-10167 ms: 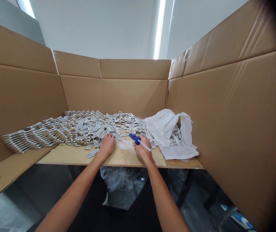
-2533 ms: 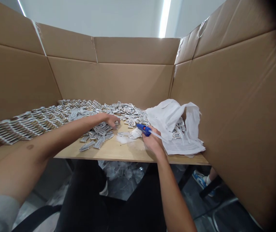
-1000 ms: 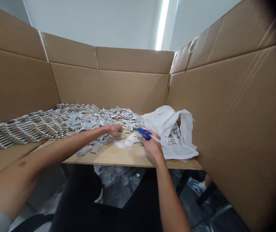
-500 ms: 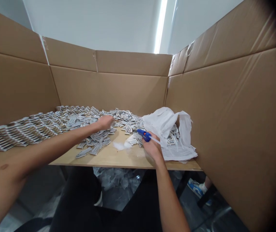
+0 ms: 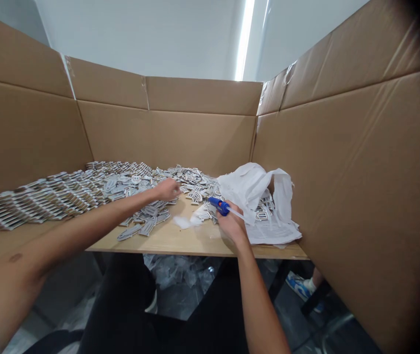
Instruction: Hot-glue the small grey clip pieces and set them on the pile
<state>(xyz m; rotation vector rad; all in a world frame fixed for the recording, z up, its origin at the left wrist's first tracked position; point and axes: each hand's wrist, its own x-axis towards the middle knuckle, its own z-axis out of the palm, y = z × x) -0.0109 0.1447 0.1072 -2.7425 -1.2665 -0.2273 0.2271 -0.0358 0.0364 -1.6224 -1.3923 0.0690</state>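
My right hand (image 5: 232, 226) rests on the wooden table (image 5: 180, 241) and grips a blue-tipped tool with a clear stem (image 5: 221, 206). My left hand (image 5: 167, 189) reaches out over a loose heap of small grey-and-white flat pieces (image 5: 191, 179); its fingers are curled together at the pile, and what they hold is hidden. Several more of these pieces lie scattered (image 5: 141, 226) below my left forearm. A small white tuft (image 5: 185, 222) lies on the table between my hands.
Neat rows of stacked pieces (image 5: 47, 196) fill the left of the table. A crumpled white bag (image 5: 265, 201) with more pieces lies at the right. Cardboard walls (image 5: 342, 172) enclose three sides. Another person's shoe (image 5: 300, 285) shows under the table at right.
My left hand has moved from the table's middle up and back onto the loose heap. My right hand has kept the tool in place.
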